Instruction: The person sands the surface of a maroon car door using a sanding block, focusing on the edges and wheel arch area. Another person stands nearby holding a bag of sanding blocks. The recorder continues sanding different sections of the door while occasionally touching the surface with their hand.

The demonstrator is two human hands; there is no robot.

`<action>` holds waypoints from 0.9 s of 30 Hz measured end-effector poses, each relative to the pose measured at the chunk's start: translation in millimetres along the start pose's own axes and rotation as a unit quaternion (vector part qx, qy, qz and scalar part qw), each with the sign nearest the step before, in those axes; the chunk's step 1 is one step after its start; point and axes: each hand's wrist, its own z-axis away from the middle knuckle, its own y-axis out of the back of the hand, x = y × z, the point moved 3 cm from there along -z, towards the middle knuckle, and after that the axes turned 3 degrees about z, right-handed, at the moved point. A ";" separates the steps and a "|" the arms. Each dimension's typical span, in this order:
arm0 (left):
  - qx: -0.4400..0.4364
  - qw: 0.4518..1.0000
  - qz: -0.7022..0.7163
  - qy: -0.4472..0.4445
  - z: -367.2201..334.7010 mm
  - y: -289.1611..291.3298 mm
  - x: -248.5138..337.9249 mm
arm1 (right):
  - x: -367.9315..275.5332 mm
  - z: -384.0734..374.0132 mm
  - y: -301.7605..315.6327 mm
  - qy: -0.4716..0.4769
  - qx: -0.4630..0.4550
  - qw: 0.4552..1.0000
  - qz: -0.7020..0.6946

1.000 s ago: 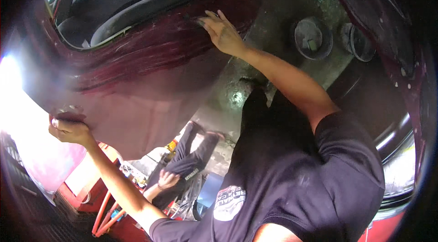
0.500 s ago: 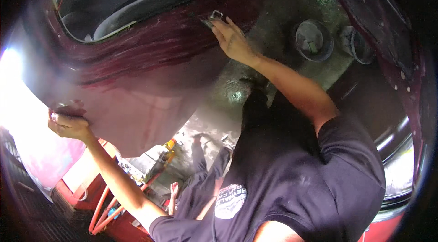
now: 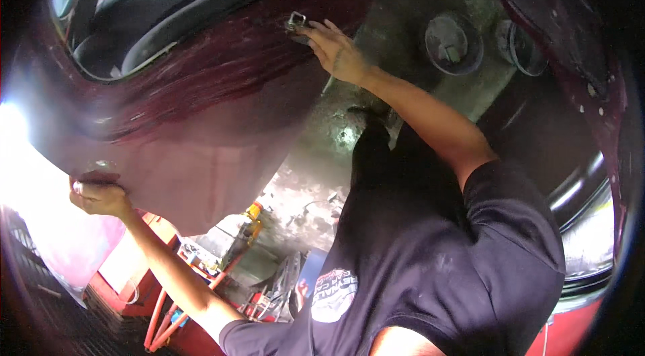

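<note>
A dark red car body panel [image 3: 201, 154], dull pinkish on its lower part and streaked higher up, fills the left half. My left hand [image 3: 101, 198] is closed at the panel's left edge, beside a darker patch; its fingertips are partly hidden. Over the upper streaked part, my right hand [image 3: 339, 54] reaches across with fingers stretched forward and together. At its fingertips is a small tool with a square metal loop [image 3: 295, 21]. Its full shape is hidden by the fingers.
Two buckets, one [image 3: 453, 43] and another [image 3: 526, 47], stand on the wet-looking floor at the upper right. A window opening shows a dark seat [image 3: 181, 0]. Red-orange tubing [image 3: 161, 319] and assorted tools [image 3: 269, 295] lie lower left. Another dark panel [image 3: 564, 27] rises at right.
The metal-looped tool and my right hand have shifted left along the panel. My left hand stays at the edge. Another person's legs and hand have gone from the lower middle. The view has tilted slightly.
</note>
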 end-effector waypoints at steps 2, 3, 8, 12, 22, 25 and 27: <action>-0.010 1.000 -0.003 -0.027 -0.5 1.7 -9.2 | -4.9 -10.1 7.8 -0.048 -0.020 0.998 -0.029; -0.007 1.000 0.006 -0.025 -0.7 0.6 -13.1 | -6.1 -12.7 12.0 -0.101 -0.043 0.990 -0.083; -0.024 0.999 0.036 0.005 -0.2 -2.0 -6.1 | -52.1 -27.2 16.6 -0.016 0.028 0.985 -0.167; -0.014 0.999 0.014 -0.036 -3.4 2.6 -21.9 | -61.8 -36.3 1.6 0.007 0.021 0.984 -0.178; -0.113 0.993 0.003 -0.047 -1.3 5.0 -29.4 | -195.7 -83.0 -2.1 0.242 0.008 0.963 -0.118; -0.090 0.996 0.021 -0.003 1.0 4.2 -38.9 | -124.8 -48.2 -15.1 0.255 -0.049 0.965 -0.041; -0.063 0.998 0.023 0.017 3.1 5.3 -10.7 | -91.2 -28.2 -14.6 0.239 -0.083 0.967 0.014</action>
